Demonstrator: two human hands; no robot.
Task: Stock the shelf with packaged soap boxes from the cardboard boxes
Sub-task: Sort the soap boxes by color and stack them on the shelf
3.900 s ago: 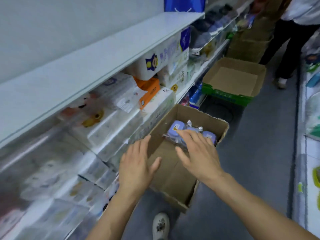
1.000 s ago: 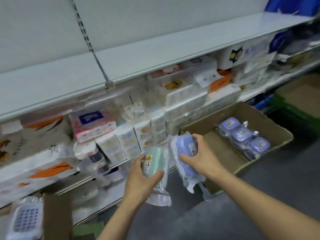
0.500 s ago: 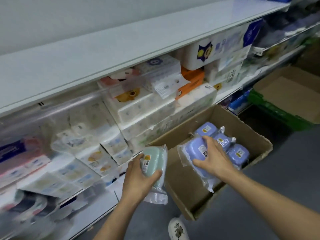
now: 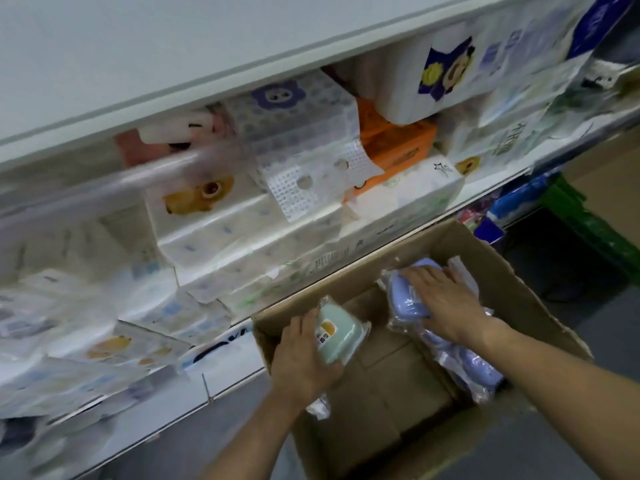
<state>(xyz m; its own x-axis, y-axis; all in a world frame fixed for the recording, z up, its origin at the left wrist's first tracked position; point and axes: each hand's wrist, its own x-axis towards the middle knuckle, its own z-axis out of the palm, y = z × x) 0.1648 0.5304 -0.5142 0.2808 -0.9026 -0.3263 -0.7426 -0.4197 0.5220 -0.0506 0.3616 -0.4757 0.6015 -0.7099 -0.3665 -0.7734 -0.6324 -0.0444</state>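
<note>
Cardboard box [image 4: 478,258] at 5 o'clock, on floor below shelf [image 4: 221,368]. Left hand [image 4: 304,358] clamped on green soap pack [image 4: 337,339]; right hand [image 4: 446,303] clamped on purple soap pack [image 4: 407,301], both over box. More purple packs inside. Judgement: stocking barely begun; no soap seen shelved.

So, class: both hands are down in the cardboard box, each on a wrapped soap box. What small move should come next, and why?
Probably lift both hands out toward the shelf. The left hand already grips the green soap box, and the right hand lies on the purple soap box inside the cardboard box, so it likely needs to close its fingers first.
</note>
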